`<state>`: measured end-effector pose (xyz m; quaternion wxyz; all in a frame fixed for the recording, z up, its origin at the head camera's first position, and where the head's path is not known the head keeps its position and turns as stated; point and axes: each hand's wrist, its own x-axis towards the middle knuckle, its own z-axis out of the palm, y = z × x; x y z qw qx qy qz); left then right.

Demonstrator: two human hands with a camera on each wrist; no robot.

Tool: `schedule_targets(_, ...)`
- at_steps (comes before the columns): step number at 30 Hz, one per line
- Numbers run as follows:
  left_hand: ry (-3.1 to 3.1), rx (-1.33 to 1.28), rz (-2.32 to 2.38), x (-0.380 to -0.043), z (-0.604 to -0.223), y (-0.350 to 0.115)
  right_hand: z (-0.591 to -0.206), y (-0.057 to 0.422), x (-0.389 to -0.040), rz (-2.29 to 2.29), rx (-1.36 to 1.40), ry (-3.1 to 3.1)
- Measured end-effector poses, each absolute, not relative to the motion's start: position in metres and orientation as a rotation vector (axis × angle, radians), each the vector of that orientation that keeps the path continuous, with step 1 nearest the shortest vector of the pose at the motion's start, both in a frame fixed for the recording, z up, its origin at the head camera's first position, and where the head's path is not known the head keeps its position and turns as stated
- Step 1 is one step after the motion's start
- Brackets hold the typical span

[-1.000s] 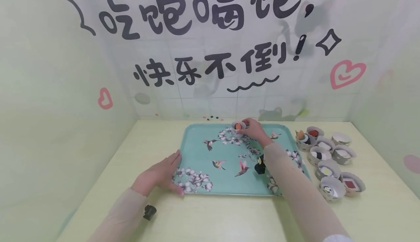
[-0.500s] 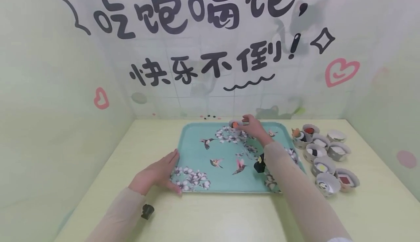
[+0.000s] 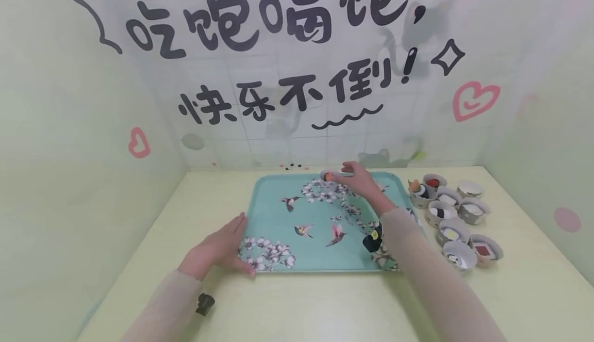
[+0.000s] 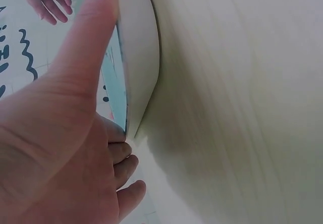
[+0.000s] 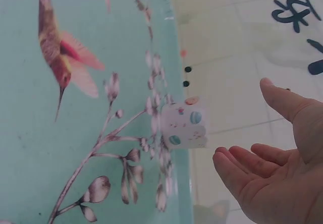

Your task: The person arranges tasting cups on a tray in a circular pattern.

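Note:
A light turquoise tray (image 3: 271,218) printed with birds and blossoms lies on the table. My left hand (image 3: 215,249) rests at its front left corner, straight fingers along the left edge and thumb at the front edge; the left wrist view shows the thumb along the tray rim. Near the tray's back edge stands a small patterned paper cup (image 5: 184,125) with an orange-topped, sushi-like piece (image 3: 328,176) in it. Just right of it is my right hand (image 5: 272,168), fingers and thumb spread, with a gap to the cup in the right wrist view.
Several similar paper cups (image 3: 441,212) with sushi-like pieces cluster on the table (image 3: 297,306) right of the tray, beside my right forearm. Behind the tray rises a white wall (image 3: 223,146) with large dark lettering; side walls stand left and right.
My right thumb and fingers have let go of the cup and opened apart from it; the cup stays near the tray's back edge. The left hand keeps its place. The head view has shifted slightly.

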<state>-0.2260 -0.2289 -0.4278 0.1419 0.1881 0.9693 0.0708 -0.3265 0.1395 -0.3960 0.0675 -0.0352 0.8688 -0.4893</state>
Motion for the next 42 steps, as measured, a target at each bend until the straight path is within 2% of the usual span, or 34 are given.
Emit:
schedule_targets(14, 2.804, 0.547, 0.247, -0.224, -0.429, -0.229, -0.367, 0.150, -0.295, -1.583, -0.228, 2.579)
schedule_targets(28, 2.818, 0.560, 0.269, -0.225, -0.431, -0.232, -0.344, 0.164, -0.236, -1.573, -0.423, 2.607)
schedule_targets(42, 2.801, 0.559, 0.304, -0.223, -0.431, -0.229, -0.347, 0.228, -0.194, -1.467, -0.564, 2.663)
